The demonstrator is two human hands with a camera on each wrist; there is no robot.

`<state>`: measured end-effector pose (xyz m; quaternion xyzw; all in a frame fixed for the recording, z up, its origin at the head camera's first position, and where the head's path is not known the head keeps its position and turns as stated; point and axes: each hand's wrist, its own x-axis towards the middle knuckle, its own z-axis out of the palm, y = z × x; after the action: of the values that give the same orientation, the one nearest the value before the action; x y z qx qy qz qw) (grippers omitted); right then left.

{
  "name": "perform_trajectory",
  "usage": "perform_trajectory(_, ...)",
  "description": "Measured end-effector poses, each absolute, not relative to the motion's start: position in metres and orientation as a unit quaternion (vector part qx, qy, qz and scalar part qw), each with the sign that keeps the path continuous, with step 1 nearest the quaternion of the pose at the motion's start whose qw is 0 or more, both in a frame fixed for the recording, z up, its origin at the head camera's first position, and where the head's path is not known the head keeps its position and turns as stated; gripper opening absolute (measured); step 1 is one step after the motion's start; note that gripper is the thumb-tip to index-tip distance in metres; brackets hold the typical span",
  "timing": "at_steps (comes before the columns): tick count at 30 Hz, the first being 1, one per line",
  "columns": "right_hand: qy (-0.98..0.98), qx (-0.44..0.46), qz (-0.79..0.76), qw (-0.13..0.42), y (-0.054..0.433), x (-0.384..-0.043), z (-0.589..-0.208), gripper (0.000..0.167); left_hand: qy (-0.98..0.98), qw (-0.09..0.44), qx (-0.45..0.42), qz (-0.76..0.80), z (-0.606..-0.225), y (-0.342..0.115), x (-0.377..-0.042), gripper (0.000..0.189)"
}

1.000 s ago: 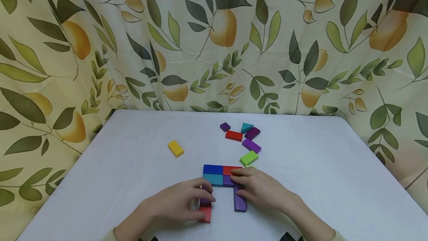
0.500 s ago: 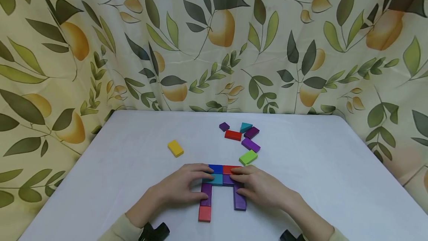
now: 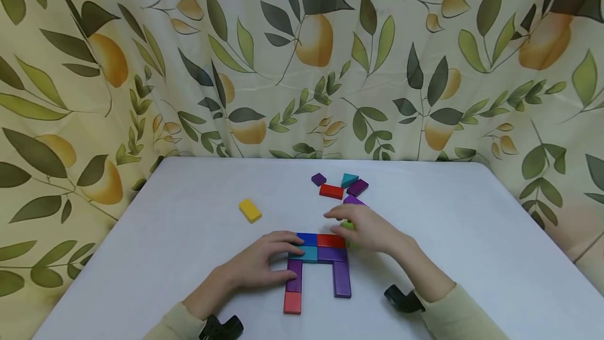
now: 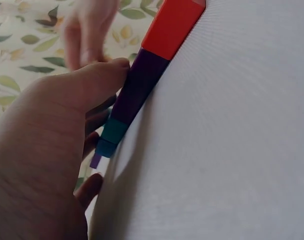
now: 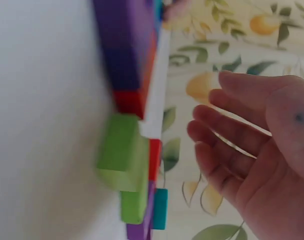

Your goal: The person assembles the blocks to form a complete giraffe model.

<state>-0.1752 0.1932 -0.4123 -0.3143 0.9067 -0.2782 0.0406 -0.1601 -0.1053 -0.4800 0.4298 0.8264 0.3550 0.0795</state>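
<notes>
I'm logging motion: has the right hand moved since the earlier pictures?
Yes: the right hand has shifted away from the person, nearer the table's far edge.

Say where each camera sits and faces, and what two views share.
Head: on the head, facing forward and down at the table and curtain; left hand, right hand and both sleeves show.
Left wrist: worn there, facing along the left hand to the red end block; blurred right hand beyond.
Right wrist: worn there, facing the right hand and green blocks; a sliver of left hand shows.
Head and left wrist both show the red end block.
</notes>
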Motion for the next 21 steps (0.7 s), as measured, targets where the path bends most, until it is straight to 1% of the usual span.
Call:
perform_trajectory(6, 0.903, -0.302, -0.305, 0.002, 0.185, -0.224, -0.399, 0.034, 0.818, 0.067, 0.434, 0.372, -0.483, -0.107, -0.165, 0.038)
perform_trajectory(9, 0.911, -0.286, -0.296, 0.002, 0.182, -0.245, -0.395, 0.034, 0.813, 0.065, 0.438, 0.378, -0.483, -0.107, -0.166, 0.039)
perform_trajectory(12, 0.919, -0.272, -0.284, 0.018, 0.18, -0.262, -0.396, 0.037, 0.814, 0.068, 0.434, 0.38, -0.484, -0.107, -0.166, 0.039)
perform_trajectory(16, 0.926, -0.256, -0.274, 0.044, 0.179, -0.275, -0.401, 0.04, 0.814, 0.075, 0.428, 0.384, -0.485, -0.106, -0.166, 0.038)
perform_trajectory(21, 0.925, -0.25, -0.28, 0.055, 0.183, -0.274, -0.407, 0.041, 0.814, 0.077, 0.428, 0.385, -0.485, -0.107, -0.165, 0.039)
